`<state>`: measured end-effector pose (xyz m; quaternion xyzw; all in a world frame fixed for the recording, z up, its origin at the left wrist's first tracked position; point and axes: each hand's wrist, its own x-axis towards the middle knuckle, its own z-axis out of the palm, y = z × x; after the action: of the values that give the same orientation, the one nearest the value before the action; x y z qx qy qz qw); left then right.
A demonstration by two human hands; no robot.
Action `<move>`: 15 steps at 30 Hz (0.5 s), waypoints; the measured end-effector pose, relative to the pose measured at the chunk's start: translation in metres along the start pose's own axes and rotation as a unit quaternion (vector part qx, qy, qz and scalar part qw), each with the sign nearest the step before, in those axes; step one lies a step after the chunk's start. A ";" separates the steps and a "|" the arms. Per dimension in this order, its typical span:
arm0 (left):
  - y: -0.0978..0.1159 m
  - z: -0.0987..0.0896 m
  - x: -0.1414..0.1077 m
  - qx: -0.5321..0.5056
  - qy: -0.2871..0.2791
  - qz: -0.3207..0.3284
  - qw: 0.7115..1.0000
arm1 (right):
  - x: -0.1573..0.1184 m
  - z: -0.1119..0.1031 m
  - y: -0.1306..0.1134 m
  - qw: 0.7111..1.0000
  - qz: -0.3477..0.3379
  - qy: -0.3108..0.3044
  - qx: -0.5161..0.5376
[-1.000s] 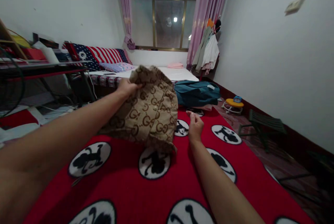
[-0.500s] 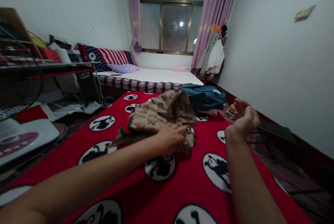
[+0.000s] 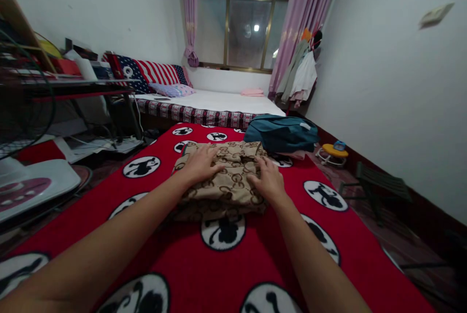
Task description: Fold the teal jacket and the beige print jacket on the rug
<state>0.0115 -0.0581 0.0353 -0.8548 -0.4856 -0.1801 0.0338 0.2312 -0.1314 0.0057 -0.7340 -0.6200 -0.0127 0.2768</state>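
A tan patterned cloth (image 3: 229, 176) lies folded into a rough rectangle on the red blanket (image 3: 219, 279), which has black figures in white circles. My left hand (image 3: 200, 164) rests on the cloth's left part with fingers spread. On its right part lies my right hand (image 3: 267, 176), palm down, fingers apart. Neither hand is closed around the fabric. Just behind the cloth, to the right, a dark teal bundle (image 3: 280, 133) sits on the blanket.
Beyond the blanket stands a bed (image 3: 226, 102) with a white sheet. A cluttered desk (image 3: 76, 90) is at the left. On the right floor are a yellow stool (image 3: 334, 151) and a dark folding stool (image 3: 383, 181). Clothes (image 3: 303, 77) hang by the curtain.
My right hand has come left and down onto the cloth. My left hand has shifted left and away from me. The cloth, crumpled and raised before, now lies flatter and squarer.
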 end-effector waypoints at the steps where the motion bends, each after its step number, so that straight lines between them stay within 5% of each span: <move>1: -0.008 0.011 -0.001 0.021 -0.013 -0.018 1.000 | -0.003 0.003 -0.001 0.999 0.000 -0.026 -0.021; 6: -0.013 0.044 -0.015 0.062 0.036 -0.024 0.997 | -0.007 0.007 -0.001 0.998 0.015 -0.050 -0.023; 11: -0.002 0.043 -0.021 0.053 0.077 -0.018 0.995 | -0.002 0.003 0.003 0.986 0.163 -0.014 0.019; 15: 0.007 0.045 -0.022 0.034 0.106 -0.022 0.994 | 0.003 0.006 0.011 0.985 0.154 -0.032 0.064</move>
<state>0.0202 -0.0692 -0.0131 -0.8183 -0.5040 -0.2536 0.1101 0.2403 -0.1271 -0.0023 -0.8016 -0.5075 0.0939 0.3019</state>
